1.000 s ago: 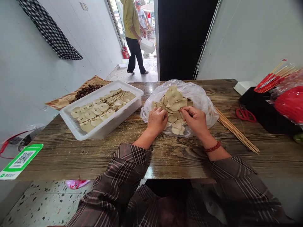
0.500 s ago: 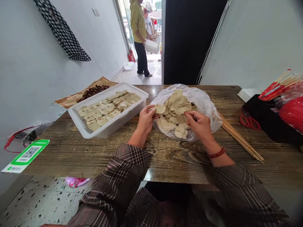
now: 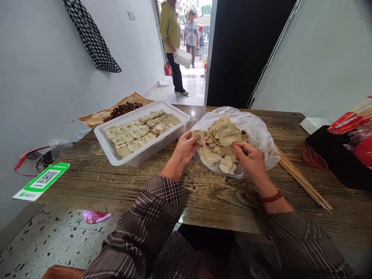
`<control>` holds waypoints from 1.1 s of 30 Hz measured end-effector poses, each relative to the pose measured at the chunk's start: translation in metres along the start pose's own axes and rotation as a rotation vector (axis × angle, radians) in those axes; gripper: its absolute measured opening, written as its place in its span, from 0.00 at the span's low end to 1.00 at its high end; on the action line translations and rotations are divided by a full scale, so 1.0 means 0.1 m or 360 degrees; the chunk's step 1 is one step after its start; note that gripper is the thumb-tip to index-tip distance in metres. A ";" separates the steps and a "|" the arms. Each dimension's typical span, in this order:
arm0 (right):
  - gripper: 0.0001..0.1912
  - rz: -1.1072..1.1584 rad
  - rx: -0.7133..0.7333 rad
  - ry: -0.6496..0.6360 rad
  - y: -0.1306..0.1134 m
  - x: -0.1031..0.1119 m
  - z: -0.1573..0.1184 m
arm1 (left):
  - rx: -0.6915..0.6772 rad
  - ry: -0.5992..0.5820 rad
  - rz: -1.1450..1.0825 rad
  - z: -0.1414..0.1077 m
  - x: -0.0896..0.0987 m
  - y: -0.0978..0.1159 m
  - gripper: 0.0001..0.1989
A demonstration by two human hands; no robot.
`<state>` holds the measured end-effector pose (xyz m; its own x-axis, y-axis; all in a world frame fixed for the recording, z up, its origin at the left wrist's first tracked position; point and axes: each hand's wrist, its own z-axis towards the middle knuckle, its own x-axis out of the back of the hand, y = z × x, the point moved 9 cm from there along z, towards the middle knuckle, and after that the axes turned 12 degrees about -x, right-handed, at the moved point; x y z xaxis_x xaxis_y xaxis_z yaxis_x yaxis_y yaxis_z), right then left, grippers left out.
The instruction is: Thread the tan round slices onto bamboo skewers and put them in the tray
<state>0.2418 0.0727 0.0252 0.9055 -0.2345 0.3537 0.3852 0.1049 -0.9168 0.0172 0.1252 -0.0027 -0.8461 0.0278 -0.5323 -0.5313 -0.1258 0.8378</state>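
Note:
My left hand (image 3: 186,147) pinches one flat, beige round slice (image 3: 199,136) between thumb and fingers, at the left rim of a clear plastic bag (image 3: 257,128). A heap of similar slices (image 3: 226,133) lies in the opened bag. My right hand (image 3: 250,155) has thumb and forefinger closed at the heap's right side; what is between them is too small to make out. Left of the bag, a white plastic tub (image 3: 139,157) holds rows of these slices threaded on thin sticks.
Loose bamboo skewers (image 3: 305,179) lie right of the bag, near red scissors (image 3: 315,157) and a black holder (image 3: 328,151). Dark red pieces (image 3: 124,110) rest on paper behind the tub. A green QR card (image 3: 43,180) is at the table's left edge. A person (image 3: 171,35) stands by the doorway.
The view has shifted slightly, so the table sits further right and lower. The slice in my left hand has turned more upright. My right hand stays pinched beside the heap.

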 end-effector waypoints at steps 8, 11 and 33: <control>0.16 -0.0018 0.0024 -0.0056 -0.06 -0.05 -0.04 | -0.0352 0.0196 0.0353 0.07 0.18 0.24 0.07; 0.16 -0.0030 0.0041 -0.0103 -0.08 -0.09 -0.07 | -0.0292 0.0253 0.0216 0.07 0.23 0.21 0.08; 0.17 -0.0299 0.0131 -0.0562 -0.03 -0.39 -0.20 | -0.0191 0.0351 -0.0058 0.08 0.28 0.26 0.05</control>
<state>0.2013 0.0622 0.0108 0.8177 0.0880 0.5688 0.5500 0.1721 -0.8173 -0.0204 0.1308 0.0051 -0.7895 -0.1807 -0.5865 -0.5411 -0.2462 0.8041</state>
